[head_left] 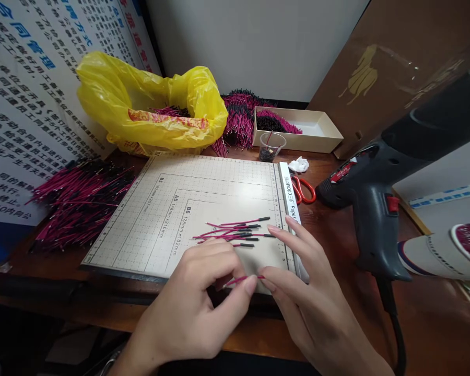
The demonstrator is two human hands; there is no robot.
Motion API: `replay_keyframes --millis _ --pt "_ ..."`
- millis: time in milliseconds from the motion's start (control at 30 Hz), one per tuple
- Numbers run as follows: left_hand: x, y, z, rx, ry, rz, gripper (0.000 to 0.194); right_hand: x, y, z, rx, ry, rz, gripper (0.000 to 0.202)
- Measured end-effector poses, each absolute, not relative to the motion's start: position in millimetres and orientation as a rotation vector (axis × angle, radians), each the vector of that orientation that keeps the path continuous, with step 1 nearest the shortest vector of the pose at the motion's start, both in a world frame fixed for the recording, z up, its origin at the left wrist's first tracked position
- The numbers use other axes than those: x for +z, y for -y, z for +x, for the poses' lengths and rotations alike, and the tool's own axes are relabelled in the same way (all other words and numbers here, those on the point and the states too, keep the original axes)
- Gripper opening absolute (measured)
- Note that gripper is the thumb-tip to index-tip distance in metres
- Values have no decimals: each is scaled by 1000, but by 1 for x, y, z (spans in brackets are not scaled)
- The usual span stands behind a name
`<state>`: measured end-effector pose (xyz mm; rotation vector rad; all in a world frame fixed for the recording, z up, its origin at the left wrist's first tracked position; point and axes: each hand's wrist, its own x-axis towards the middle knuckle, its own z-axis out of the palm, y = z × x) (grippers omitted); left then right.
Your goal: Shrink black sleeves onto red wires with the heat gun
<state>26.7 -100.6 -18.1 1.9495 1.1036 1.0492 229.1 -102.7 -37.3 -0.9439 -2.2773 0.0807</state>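
Between thumb and forefinger, my left hand [203,297] pinches a short magenta wire [236,281] over the near edge of the paper cutter board. My right hand [309,282] has its thumb and forefinger closed on the wire's other end, its remaining fingers spread; the tip there is hidden. Just beyond the hands, several magenta wires with black sleeves [235,230] lie loosely side by side on the gridded paper cutter [141,224].
Left of the cutter lies a heap of wires [82,198]. Behind stand a yellow plastic bag [152,125], a cardboard tray [317,141] and a clear cup [272,146]. Orange-handled scissors [307,190], a heat gun [376,209] and a paper cup [434,256] are at right.
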Motion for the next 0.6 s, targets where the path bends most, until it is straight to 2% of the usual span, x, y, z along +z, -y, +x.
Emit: replay_keyframes --millis 200,433,600 --pt "-15 98 21 1017 -919 1870 26 -38 105 229 107 2288 -931 27" --pt "-19 101 26 1067 -1073 1953 29 -39 105 229 45 2284 -971 27" --pt "-17 98 22 1062 -996 1919 29 -39 104 228 55 2287 -953 26"
